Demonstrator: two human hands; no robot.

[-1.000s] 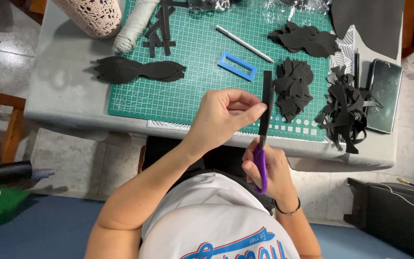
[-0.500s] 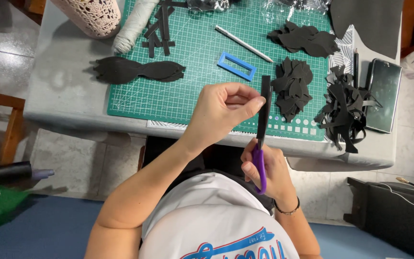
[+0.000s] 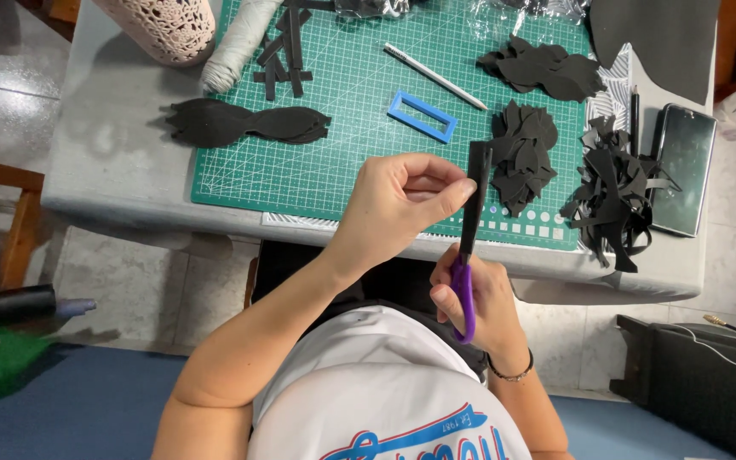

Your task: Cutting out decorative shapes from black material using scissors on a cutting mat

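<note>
Right hand (image 3: 479, 298) grips the purple-handled scissors (image 3: 465, 281), fingers closed through the loops, blades pointing up and away from the body. Just above it, the left hand (image 3: 402, 200) pinches a narrow black strip (image 3: 476, 166) between thumb and fingertips, the strip standing upright against the blades. Beyond lies the green cutting mat (image 3: 351, 145), with a blue rectangular frame (image 3: 422, 117), a white pen (image 3: 434, 76) and heaps of black cutouts (image 3: 523, 158)
</note>
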